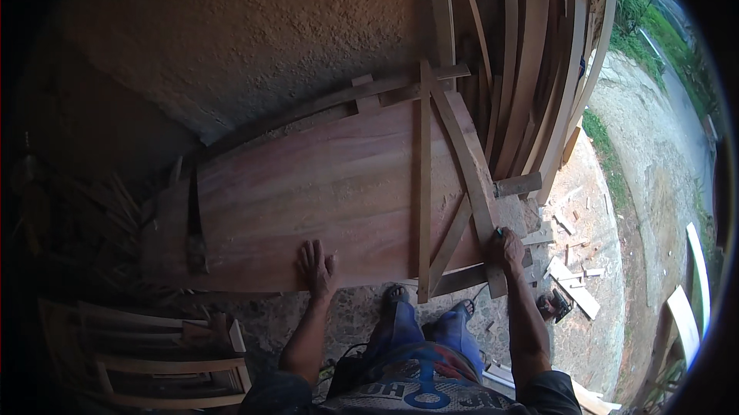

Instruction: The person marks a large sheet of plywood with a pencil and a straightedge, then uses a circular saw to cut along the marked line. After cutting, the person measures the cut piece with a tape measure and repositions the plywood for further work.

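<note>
A wide reddish wood panel [323, 192] lies before me. My left hand [316, 267] rests on its near edge, fingers spread and holding nothing. At the panel's right end, my right hand [506, 249] is closed at the near end of a slanting wood board [468, 157]. A small greenish bit shows at its fingers, but what they grip is too small to name. Left of that board a straight narrow batten [425, 184] crosses the panel. Between the two, a short diagonal strip [450, 242] lies near the right hand.
A dark tapered tool like a handsaw [196, 222] lies on the panel's left part. Long planks [531, 68] lean at the back right by a rough wall [254, 38]. Wooden frames [169, 369] stand at lower left. Offcuts [573, 288] and a sandal [556, 307] lie on the right floor.
</note>
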`<state>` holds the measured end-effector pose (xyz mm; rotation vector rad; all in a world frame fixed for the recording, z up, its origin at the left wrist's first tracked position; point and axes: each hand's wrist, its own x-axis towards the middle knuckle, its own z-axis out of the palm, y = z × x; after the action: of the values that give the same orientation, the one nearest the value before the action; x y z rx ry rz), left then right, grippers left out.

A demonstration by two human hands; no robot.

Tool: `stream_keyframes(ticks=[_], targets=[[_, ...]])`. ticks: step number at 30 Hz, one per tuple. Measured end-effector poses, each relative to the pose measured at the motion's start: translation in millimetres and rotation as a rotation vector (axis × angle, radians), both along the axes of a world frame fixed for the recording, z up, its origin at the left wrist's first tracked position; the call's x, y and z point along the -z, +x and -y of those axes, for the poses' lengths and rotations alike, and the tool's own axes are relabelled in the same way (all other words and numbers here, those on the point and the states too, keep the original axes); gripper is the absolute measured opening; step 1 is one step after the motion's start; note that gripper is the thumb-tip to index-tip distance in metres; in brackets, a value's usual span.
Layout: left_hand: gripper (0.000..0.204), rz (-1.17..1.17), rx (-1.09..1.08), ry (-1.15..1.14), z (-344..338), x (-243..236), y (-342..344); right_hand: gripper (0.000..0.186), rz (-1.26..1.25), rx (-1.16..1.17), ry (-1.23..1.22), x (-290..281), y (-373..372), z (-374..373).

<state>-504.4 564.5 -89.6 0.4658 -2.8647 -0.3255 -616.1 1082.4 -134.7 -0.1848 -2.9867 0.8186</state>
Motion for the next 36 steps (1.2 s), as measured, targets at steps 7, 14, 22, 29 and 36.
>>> stream_keyframes(ticks=[7, 14, 22, 29, 36], targets=[[0.06, 0.092, 0.013, -0.119, 29.1, -9.3, 8.9, 0.028, 0.06, 0.105, 0.052, -26.0, 7.0, 23.0], [0.06, 0.117, 0.018, -0.165, 51.5, -3.3, 19.5, 0.02, 0.017, 0.007, -0.073, -39.0, 17.4, 36.0], [0.056, 0.127, -0.114, -0.076, 21.9, -5.8, -48.0, 0.025, 0.163, -0.026, -0.169, -30.5, 34.9, 73.5], [0.055, -0.016, 0.062, -0.114, -121.6, -26.0, -196.1, 0.031, 0.05, -0.273, -0.282, -34.1, -73.0, 30.7], [0.057, 0.009, 0.02, -0.069, -125.0, -43.6, -205.5, 0.035, 0.02, 0.001, -0.708, -72.7, -353.7, 23.6]])
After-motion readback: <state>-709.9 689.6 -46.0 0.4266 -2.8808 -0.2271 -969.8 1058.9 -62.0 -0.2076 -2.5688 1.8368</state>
